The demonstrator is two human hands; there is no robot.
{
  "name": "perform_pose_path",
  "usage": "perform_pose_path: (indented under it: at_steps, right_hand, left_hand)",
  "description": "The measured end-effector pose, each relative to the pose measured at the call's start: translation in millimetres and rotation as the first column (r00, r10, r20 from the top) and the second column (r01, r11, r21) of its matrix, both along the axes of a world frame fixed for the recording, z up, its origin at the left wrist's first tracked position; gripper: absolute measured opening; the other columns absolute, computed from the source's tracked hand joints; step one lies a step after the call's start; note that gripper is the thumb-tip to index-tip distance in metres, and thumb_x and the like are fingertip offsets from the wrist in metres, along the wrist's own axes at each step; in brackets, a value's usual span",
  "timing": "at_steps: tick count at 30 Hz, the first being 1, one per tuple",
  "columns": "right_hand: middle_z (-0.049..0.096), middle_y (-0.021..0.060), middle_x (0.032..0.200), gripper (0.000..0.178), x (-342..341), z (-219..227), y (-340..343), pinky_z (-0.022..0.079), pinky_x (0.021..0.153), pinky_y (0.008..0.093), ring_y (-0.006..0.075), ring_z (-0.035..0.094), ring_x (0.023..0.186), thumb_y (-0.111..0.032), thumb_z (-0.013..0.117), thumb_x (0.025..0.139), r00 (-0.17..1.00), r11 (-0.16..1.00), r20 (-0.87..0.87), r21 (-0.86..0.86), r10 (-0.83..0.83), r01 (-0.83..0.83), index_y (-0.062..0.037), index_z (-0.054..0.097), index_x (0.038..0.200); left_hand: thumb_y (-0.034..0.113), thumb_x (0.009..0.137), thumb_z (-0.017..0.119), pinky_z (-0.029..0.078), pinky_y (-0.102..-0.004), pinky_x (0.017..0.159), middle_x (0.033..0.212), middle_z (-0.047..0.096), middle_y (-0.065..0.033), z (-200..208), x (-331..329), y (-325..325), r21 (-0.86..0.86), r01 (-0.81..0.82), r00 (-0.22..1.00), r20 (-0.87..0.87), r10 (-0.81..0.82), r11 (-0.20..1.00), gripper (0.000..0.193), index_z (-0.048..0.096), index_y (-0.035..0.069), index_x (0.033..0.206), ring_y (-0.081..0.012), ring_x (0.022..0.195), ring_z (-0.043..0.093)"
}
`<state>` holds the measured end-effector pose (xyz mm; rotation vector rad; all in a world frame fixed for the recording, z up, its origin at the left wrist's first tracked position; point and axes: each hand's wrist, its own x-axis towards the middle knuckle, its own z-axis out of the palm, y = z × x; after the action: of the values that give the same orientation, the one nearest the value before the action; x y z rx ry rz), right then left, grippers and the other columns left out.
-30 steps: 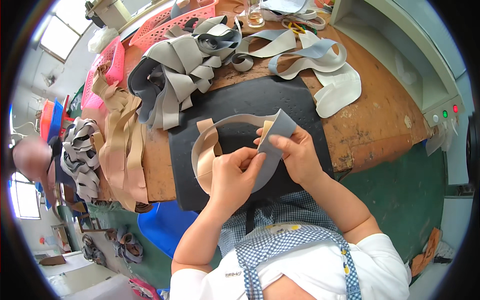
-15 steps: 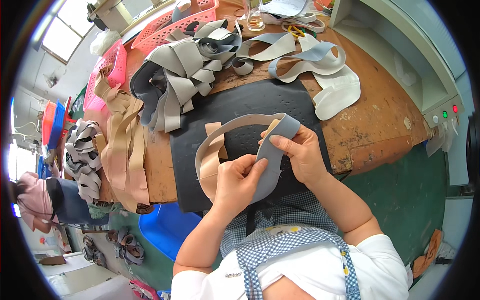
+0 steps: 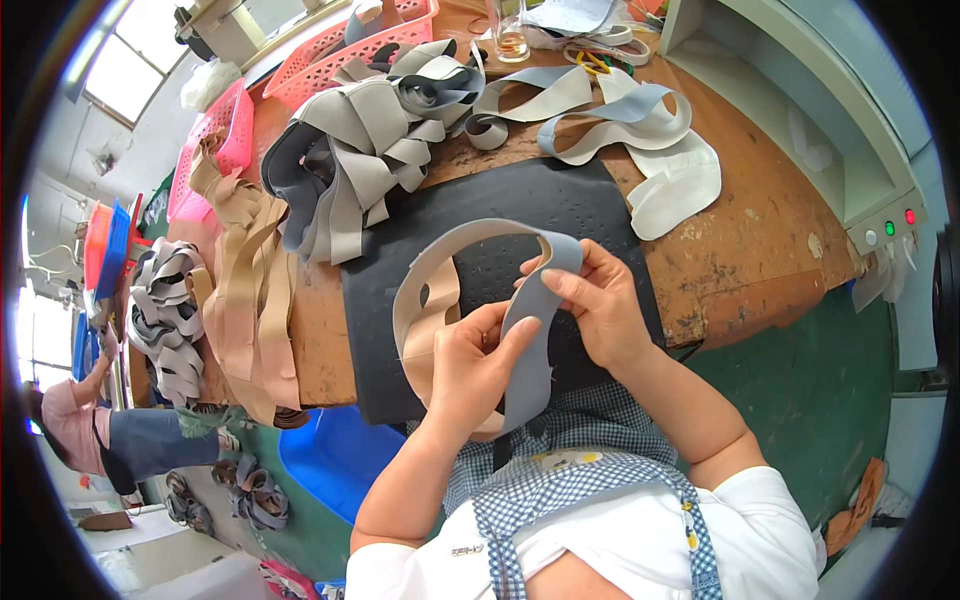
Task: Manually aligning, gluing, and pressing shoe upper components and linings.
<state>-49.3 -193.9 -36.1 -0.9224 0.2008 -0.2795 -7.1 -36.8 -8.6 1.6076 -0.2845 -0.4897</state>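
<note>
Both my hands hold a wide strip of grey-blue fabric, curved into a large loop above a black mat. My left hand grips the strip's lower part between thumb and fingers. My right hand pinches the upper bend of the loop, thumb on the grey face, fingers behind. A tan edge shows inside the fold there. Within the loop, left of my hands, is a tan strip; I cannot tell whether it is joined to the grey one.
Piles of grey strips and tan strips lie left on the wooden table. Pink baskets stand behind. Loose pale strips and a glass are farther back. A person stands far left; a blue seat is below.
The loop has shifted and its lower end now hangs closer to me. My right hand has moved slightly down. The person at far left has straightened and reaches up.
</note>
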Motion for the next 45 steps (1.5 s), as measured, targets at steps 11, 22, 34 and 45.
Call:
perform_pose_path:
  at_steps: [11, 22, 34, 45]
  right_hand:
    - [0.072, 0.0148, 0.103, 0.010, 0.8, -5.6, 0.4, 0.057, 0.083, 0.0317, 0.0165, 0.070, 0.091, 0.002, 0.067, 0.089, 0.997, 0.984, 0.063, -0.172, -0.045, 0.056, -0.0040, 0.063, 0.096]
    - [0.073, 0.0122, 0.096, 0.012, 2.5, -2.7, 2.2, 0.057, 0.079, 0.0282, 0.0135, 0.069, 0.084, -0.001, 0.072, 0.087, 0.997, 0.983, -0.044, -0.173, -0.064, 0.056, -0.0013, 0.064, 0.097]
    - [0.068, 0.0121, 0.099, 0.030, 93.5, -6.0, -67.6, 0.056, 0.079, 0.0330, 0.0204, 0.070, 0.087, -0.015, 0.069, 0.092, 0.989, 0.992, -0.085, -0.034, -0.125, 0.122, -0.0027, 0.051, 0.112]
    - [0.061, 0.0134, 0.104, 0.031, 0.6, 64.2, 22.8, 0.048, 0.089, 0.0434, 0.0317, 0.059, 0.104, -0.020, 0.075, 0.083, 0.990, 0.098, 0.104, -0.989, -0.092, 0.113, -0.0018, 0.062, 0.105]
  left_hand:
    - [0.016, 0.097, 0.066, 0.036, -0.0170, 0.049, 0.066, 0.061, 0.0066, 1.8, 7.2, 1.2, 0.014, 0.069, 0.997, -0.020, -0.069, 0.998, 0.021, 0.072, -0.003, 0.104, 0.0016, 0.057, 0.049]
    - [0.020, 0.100, 0.060, 0.048, -0.0181, 0.055, 0.084, 0.075, -0.0070, 2.0, 12.3, 6.8, -0.097, 0.203, 0.952, -0.212, -0.219, 0.974, 0.025, 0.070, -0.003, 0.100, -0.0024, 0.064, 0.061]
    - [0.003, 0.078, 0.074, 0.054, -0.0432, 0.088, 0.080, 0.071, -0.0136, -9.4, -34.0, 38.8, 0.441, -0.069, 0.538, 0.772, -0.339, 0.895, 0.020, 0.067, -0.001, 0.096, -0.0285, 0.083, 0.071]
    - [0.007, 0.101, 0.053, 0.054, -0.0291, 0.088, 0.109, 0.068, -0.0137, -26.6, 13.3, 93.4, 0.129, -0.216, 0.975, 0.082, 0.207, 0.968, 0.019, 0.060, -0.003, 0.117, -0.0192, 0.097, 0.068]
